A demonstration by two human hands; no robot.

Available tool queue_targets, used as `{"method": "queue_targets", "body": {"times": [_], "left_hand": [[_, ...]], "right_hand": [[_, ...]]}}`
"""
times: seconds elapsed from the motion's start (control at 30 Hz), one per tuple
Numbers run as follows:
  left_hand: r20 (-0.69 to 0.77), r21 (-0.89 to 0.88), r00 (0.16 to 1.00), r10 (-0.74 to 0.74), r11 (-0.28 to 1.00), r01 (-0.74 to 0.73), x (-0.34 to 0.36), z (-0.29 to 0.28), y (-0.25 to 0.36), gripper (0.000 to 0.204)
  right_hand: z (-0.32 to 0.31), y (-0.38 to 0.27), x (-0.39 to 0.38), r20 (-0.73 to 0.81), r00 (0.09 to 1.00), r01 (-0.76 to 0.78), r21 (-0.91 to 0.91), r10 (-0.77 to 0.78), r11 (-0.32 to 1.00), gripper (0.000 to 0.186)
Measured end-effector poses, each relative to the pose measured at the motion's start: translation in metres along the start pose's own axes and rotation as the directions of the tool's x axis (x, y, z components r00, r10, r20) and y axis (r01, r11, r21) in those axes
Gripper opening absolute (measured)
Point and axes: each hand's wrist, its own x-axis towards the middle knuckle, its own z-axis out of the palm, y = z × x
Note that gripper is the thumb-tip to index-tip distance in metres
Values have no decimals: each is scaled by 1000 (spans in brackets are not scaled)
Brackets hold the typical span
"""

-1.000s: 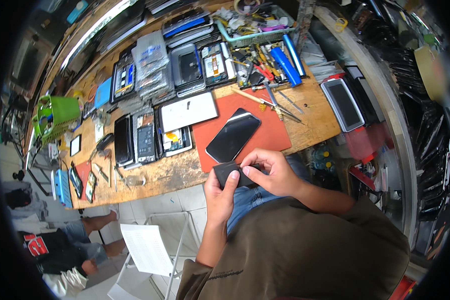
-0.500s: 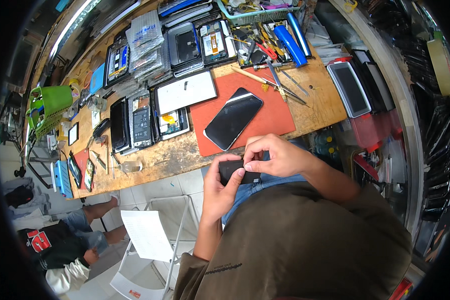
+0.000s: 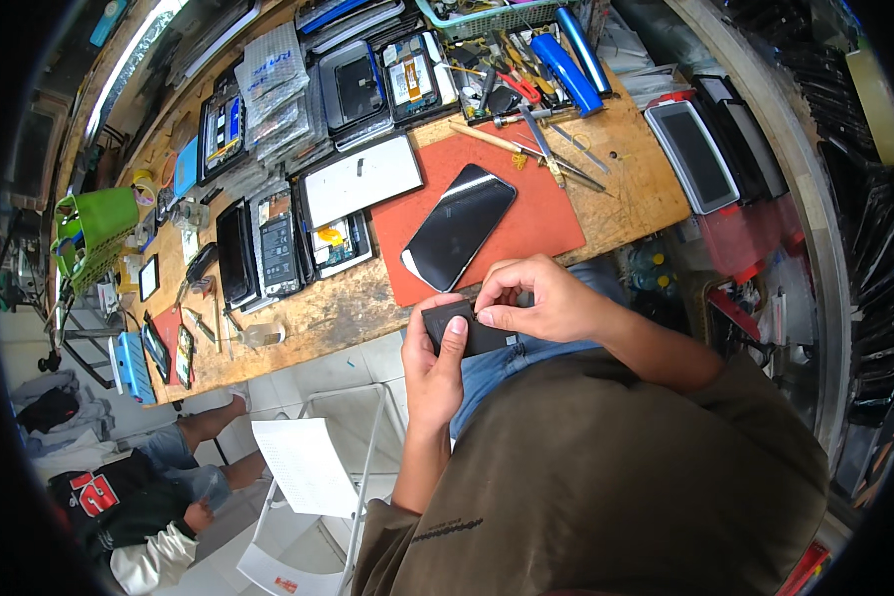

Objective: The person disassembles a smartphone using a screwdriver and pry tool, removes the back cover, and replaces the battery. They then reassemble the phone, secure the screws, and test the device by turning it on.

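Note:
A flat, black, rectangular piece that looks like a phone battery [image 3: 485,335] is held over my lap, just off the bench's front edge. My left hand [image 3: 435,363] grips its left end, thumb across the top face and fingers beneath. Thumb and forefinger of my right hand [image 3: 526,298] are pinched together at the battery's upper edge; any small tab between them is too small to make out. Beyond my hands, a dark-screened phone [image 3: 459,226] lies slanted on an orange-red mat [image 3: 546,226].
Tweezers [image 3: 544,149] and thin tools lie at the mat's far right, before a tool tray [image 3: 502,84]. A white panel [image 3: 363,181] and opened devices [image 3: 278,243] cover the bench's middle. A folding chair [image 3: 368,467] and another person [image 3: 119,502] are at lower left.
My left thumb has shifted on the battery, and more of its face shows. The right fingertips have moved slightly left and up along its edge. The view has shifted a little.

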Motion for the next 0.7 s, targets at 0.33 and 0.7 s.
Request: {"method": "queue_targets", "body": {"times": [0.33, 0.7], "left_hand": [[-145, 69, 987, 61, 996, -52, -11, 13, -16, 26], [-177, 96, 983, 58, 995, -41, -10, 8, 2, 32]], "right_hand": [[11, 14, -3, -18, 996, 89, -138, -92, 986, 8], [6, -5, 4, 2, 999, 49, -219, -50, 974, 13]]}}
